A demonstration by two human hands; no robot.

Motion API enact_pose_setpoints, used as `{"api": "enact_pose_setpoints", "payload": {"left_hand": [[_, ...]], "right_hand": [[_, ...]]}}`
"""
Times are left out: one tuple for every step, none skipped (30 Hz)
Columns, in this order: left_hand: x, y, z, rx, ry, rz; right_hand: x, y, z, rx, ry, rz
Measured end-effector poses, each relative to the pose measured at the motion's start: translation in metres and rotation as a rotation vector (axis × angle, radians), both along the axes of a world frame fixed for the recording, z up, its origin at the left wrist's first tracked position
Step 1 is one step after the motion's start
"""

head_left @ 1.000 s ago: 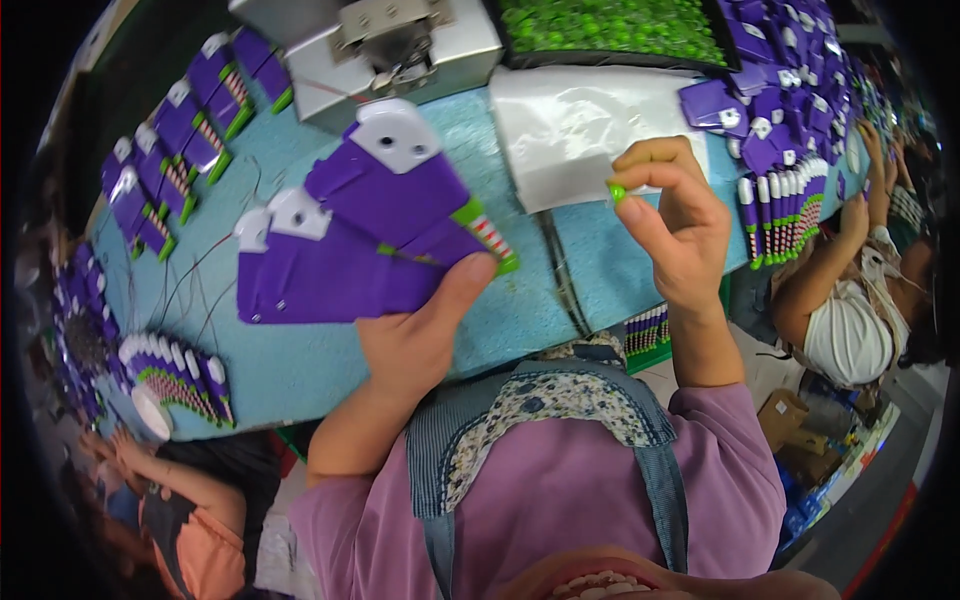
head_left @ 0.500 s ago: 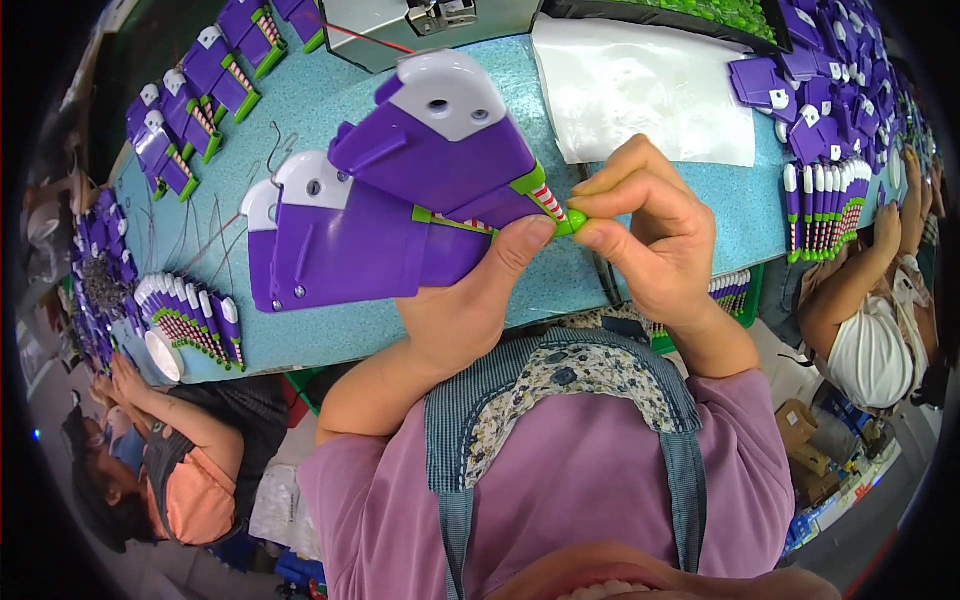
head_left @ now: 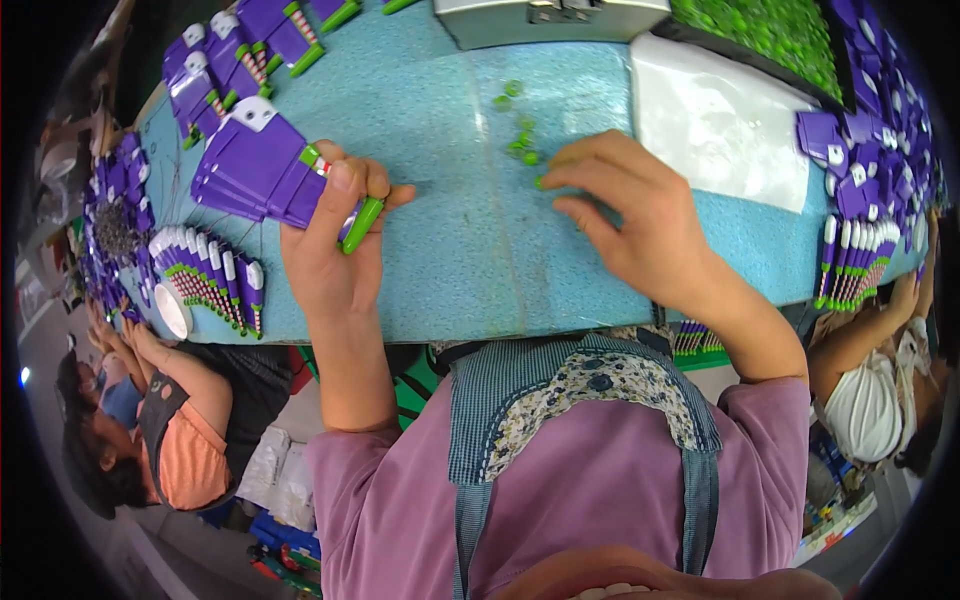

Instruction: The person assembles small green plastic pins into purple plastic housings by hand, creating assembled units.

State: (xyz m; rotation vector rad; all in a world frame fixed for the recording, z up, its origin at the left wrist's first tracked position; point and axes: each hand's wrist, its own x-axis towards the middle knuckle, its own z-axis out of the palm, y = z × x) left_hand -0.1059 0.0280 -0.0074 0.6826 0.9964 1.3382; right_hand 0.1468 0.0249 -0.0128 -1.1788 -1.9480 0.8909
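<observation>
My left hand [head_left: 335, 235] is closed around a fanned stack of flat purple plastic pieces [head_left: 262, 160]. The uppermost has a white end with a hole, and a green and striped edge shows by my fingers. A glossy green end [head_left: 362, 226] sticks out below the fingers. Over the middle of the table my right hand [head_left: 640, 220] reaches out, thumb and fingers apart. One fingertip is at a tiny green part [head_left: 539, 183]; whether it touches is hard to tell. Just beyond lie several loose small green parts [head_left: 522, 140].
A metal box [head_left: 550, 25] stands at the far edge, beside a black tray of green parts [head_left: 760, 40]. A white sheet [head_left: 715, 120] lies at right, near piled purple pieces [head_left: 870, 130]. Rows of finished-looking pieces [head_left: 205, 270] lie left. Other people sit at both sides.
My left hand has moved left with the purple stack, and my right hand has come away from the green tip of the piece. Loose green parts behind the stack now show.
</observation>
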Motion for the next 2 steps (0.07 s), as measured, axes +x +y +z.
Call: {"api": "enact_pose_setpoints", "payload": {"left_hand": [[-0.0082,0.0001,-0.0006,-0.040,0.031,-0.003],[-0.0179,0.0016,-0.0004,-0.038,0.091,-0.061]], "right_hand": [[-0.0060,-0.0006,0.0018,0.031,-0.046,0.062],[-0.0141,0.0077,0.0002,0.048,-0.032,0.083]]}}
